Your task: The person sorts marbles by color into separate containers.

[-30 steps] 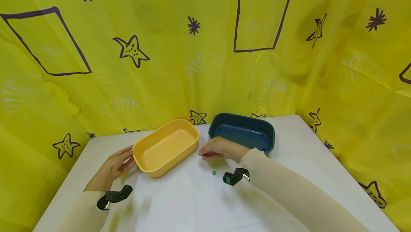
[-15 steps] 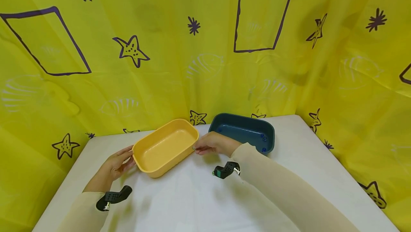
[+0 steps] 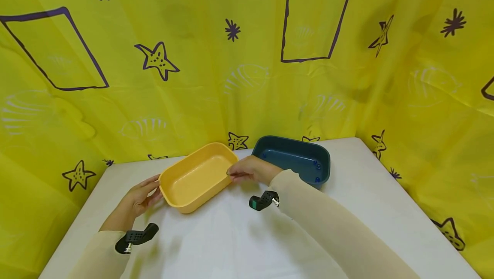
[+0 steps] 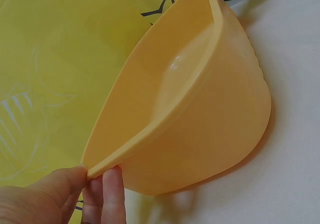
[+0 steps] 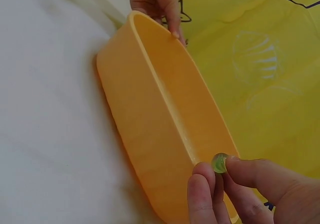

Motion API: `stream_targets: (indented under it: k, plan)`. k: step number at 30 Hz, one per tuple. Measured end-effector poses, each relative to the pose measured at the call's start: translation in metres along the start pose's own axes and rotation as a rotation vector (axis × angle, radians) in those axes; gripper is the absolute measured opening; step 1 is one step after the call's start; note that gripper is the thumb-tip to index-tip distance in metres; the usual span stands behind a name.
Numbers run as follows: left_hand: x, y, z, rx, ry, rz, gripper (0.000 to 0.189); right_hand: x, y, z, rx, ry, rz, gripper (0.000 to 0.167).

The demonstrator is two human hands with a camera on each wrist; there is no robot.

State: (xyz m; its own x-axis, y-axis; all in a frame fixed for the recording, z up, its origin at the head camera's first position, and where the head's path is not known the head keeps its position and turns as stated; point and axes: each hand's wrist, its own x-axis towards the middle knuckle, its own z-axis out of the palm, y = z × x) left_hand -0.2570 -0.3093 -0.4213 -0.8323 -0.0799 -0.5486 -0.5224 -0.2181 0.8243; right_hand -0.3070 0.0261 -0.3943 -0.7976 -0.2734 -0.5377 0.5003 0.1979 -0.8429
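A yellow plastic tub (image 3: 206,194) stands on the white table. My left hand (image 3: 140,197) pinches its left rim between thumb and fingers, seen closely in the left wrist view. Between the thumb and fingers of my right hand (image 3: 252,169) is a green glass marble (image 5: 219,163). That hand is at the tub's right end, by the rim; the head view does not show the marble. To the right stands a dark teal tub (image 3: 289,148), partly covered by the right hand and forearm. Several blue marbles (image 3: 317,180) lie in it.
Behind both tubs hangs a yellow curtain (image 3: 193,77) with drawn starfish and frames. It also closes off the right side. The white table (image 3: 216,244) stretches toward me. A black wrist mount (image 3: 263,200) sticks out under the right wrist.
My right hand has moved left and up from the table to the yellow tub's rim with the green marble. Another green marble on the table is now out of sight. My left hand stays put.
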Motion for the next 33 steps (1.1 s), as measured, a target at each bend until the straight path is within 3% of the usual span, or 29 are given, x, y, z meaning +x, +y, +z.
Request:
stream_targets:
  k: [6, 10, 13, 18, 24, 29, 33]
  plan:
    - [-0.0012, -0.0011, -0.0016, -0.019, -0.013, 0.010, 0.020, 0.0039, -0.0025, 0.0036, 0.036, 0.025, 0.006, 0.012]
    - [-0.0004, -0.0012, -0.0022, -0.014, -0.014, 0.012, 0.027, 0.0057, -0.0046, 0.0060, 0.043, 0.055, 0.021, 0.013]
    - [0.0013, -0.0006, -0.0022, -0.009, 0.003, 0.003, 0.043, 0.0069, -0.0049, 0.0070, 0.056, 0.074, 0.035, 0.013]
    - [0.0016, -0.0006, -0.0018, -0.008, 0.000, 0.002, 0.050, 0.0071, -0.0033, 0.0078, 0.090, 0.082, 0.038, 0.012]
    - [0.0006, 0.0001, -0.0012, -0.019, -0.009, 0.001, 0.040, 0.0054, -0.0027, 0.0083, 0.109, 0.093, 0.031, 0.011]
    - [0.0008, -0.0001, -0.0011, -0.010, -0.010, 0.004, 0.055, 0.0045, -0.0013, 0.0068, 0.088, 0.083, 0.030, 0.011]
    - [0.0008, -0.0014, -0.0018, -0.021, -0.013, 0.011, 0.030, 0.0023, 0.0010, 0.0041, 0.069, 0.059, 0.032, 0.012]
